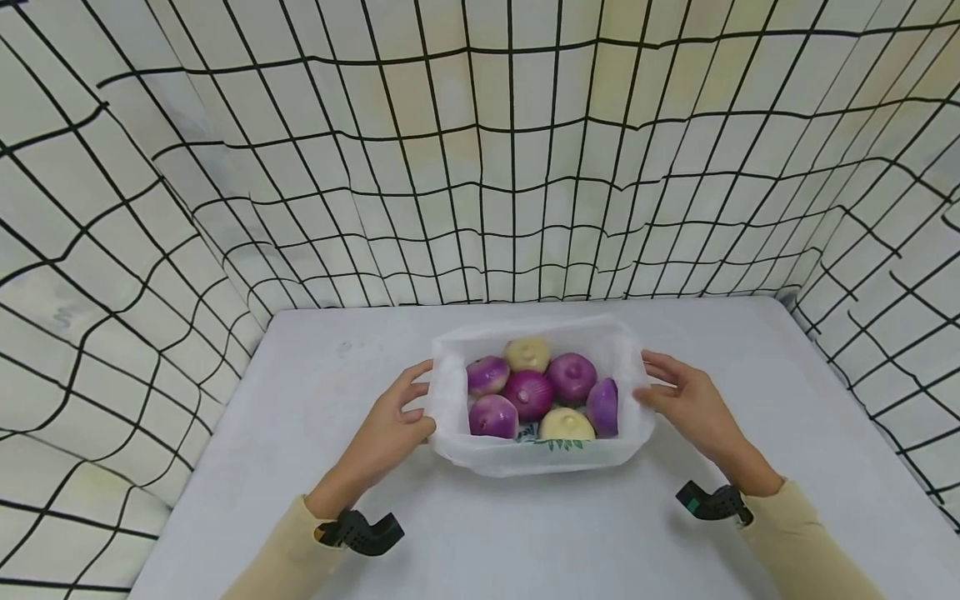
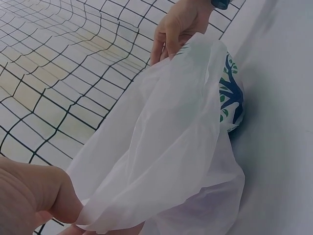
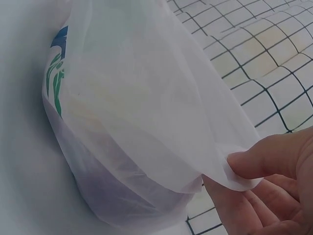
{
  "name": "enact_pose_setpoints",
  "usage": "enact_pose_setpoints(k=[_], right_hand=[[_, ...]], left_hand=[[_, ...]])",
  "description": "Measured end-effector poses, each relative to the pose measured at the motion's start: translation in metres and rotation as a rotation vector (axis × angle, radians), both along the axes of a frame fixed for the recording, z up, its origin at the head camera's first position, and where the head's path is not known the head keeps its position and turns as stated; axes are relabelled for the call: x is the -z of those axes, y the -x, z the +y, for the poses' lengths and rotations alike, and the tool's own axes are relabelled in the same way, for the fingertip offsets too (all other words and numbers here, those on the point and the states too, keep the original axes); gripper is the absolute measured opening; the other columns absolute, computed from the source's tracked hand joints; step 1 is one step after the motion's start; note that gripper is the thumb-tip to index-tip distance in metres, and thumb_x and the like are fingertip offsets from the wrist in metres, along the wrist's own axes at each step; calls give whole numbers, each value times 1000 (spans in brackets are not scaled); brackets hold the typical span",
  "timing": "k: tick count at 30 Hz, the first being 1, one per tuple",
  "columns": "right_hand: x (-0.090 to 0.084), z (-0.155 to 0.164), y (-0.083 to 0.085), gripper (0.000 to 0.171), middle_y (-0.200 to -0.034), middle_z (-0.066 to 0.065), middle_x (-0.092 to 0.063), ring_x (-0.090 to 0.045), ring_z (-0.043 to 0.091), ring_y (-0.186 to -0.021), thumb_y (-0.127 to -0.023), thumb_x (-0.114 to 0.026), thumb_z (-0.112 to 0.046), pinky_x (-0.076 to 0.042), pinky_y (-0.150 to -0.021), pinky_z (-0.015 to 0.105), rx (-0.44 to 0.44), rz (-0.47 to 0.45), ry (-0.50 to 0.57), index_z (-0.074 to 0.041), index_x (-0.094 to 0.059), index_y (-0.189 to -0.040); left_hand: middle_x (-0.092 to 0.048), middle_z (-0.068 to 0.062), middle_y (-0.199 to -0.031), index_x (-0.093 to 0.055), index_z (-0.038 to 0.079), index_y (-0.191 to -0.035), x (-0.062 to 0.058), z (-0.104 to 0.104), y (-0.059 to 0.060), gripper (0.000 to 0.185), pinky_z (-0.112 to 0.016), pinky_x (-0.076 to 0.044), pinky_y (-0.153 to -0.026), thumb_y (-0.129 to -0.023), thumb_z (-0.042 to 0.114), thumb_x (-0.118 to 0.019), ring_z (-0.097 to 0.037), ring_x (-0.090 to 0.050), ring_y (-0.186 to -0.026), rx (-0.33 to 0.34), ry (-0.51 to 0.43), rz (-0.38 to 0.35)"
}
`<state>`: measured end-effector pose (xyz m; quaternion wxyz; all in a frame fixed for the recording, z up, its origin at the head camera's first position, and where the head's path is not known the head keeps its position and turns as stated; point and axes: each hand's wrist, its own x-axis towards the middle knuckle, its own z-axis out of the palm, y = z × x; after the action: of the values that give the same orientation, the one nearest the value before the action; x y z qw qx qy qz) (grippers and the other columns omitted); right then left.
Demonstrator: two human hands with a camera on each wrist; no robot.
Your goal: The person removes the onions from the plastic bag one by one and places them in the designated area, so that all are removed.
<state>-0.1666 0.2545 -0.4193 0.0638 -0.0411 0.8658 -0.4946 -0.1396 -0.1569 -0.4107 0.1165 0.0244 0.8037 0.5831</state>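
Note:
A thin white plastic bag lies spread wide in the middle of the grey table. Inside it sit several purple onions and two pale yellow ones. A green and blue leaf print shows through the bag's side. My left hand pinches the bag's left rim between thumb and fingers. My right hand pinches the right rim the same way. The two hands hold the mouth of the bag stretched apart.
A cream cloth with a black grid walls the table at the back and on both sides. Bare table surface lies in front of the bag and to either side of it. Black wrist cameras sit on both sleeves.

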Motion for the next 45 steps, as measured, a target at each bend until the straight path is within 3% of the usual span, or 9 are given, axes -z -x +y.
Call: enact_pose_setpoints(k=[8, 19, 29, 37, 45], right_hand=[[2, -15, -5, 69, -157, 24, -49, -65, 42, -129, -98, -71, -18, -62, -94, 35, -9, 1, 57, -6, -39, -158], [7, -33, -11, 69, -156, 24, -50, -66, 41, -128, -97, -72, -15, -61, -95, 37, -43, -8, 94, -6, -41, -157], [4, -46, -15, 67, -156, 25, -49, -67, 41, -126, -97, -72, -14, -61, -95, 40, -72, -8, 108, -5, -42, -157], [6, -45, -14, 66, -156, 25, -50, -70, 39, -123, -97, -72, -15, -61, -94, 39, -90, 11, 105, -5, -43, -156], [6, -37, -13, 59, -151, 19, -58, -75, 31, -113, -97, -74, -22, -62, -92, 35, -79, 85, 60, -13, -52, -151]], left_hand=[[-44, -17, -159, -30, 29, -161, -1, -17, -9, 81, -30, -60, -82, -90, 0, -54, -29, -68, -118, -10, 15, -16], [-39, -22, -162, -25, 26, -164, -7, -42, -19, 83, -29, -59, -80, -91, -1, -54, -28, -68, -114, 1, 39, -2], [-39, -23, -162, -23, 26, -164, -11, -53, -22, 84, -30, -60, -80, -91, -1, -55, -28, -69, -116, 11, 68, -6], [-42, -22, -159, -22, 25, -164, -12, -57, -21, 78, -33, -62, -87, -97, 9, -60, -27, -70, -119, 12, 96, -1], [-42, -25, -158, -24, 17, -164, -18, -70, -18, 72, -34, -63, -89, -104, 24, -63, -38, -64, -128, 7, 127, 11]])
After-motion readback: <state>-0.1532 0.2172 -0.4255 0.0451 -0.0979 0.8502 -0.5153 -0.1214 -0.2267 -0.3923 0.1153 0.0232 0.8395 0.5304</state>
